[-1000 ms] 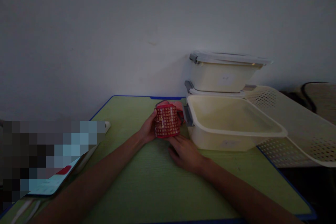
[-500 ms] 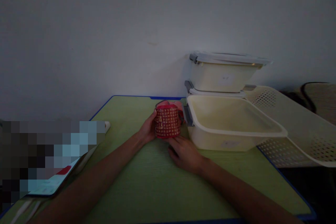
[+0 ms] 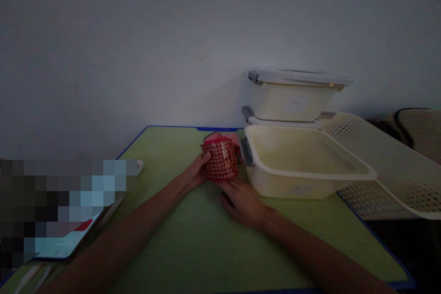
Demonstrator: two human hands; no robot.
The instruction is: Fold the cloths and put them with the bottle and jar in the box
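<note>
Your red cylinder (image 3: 222, 161) has turned; keep left fingers (image 3: 205, 158) gripping its side, right fingers (image 3: 230, 185), grip unclear, steadying its base.

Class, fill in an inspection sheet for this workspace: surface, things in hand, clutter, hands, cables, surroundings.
Surface: green table, blue-edged.
Things in hand: red cylinder, patterned, gold-coloured characters facing the camera.
Clutter: pink item behind the cylinder; open bin to the right; lidded box behind the bin; basket further right; screen at left, mostly pixelated.
Hands: left hand grips the cylinder's left side; right hand has fingers at its base.
Cables: white strips at lower left, possibly cables; cannot tell.
Surroundings: grey wall behind; dim light.
</note>
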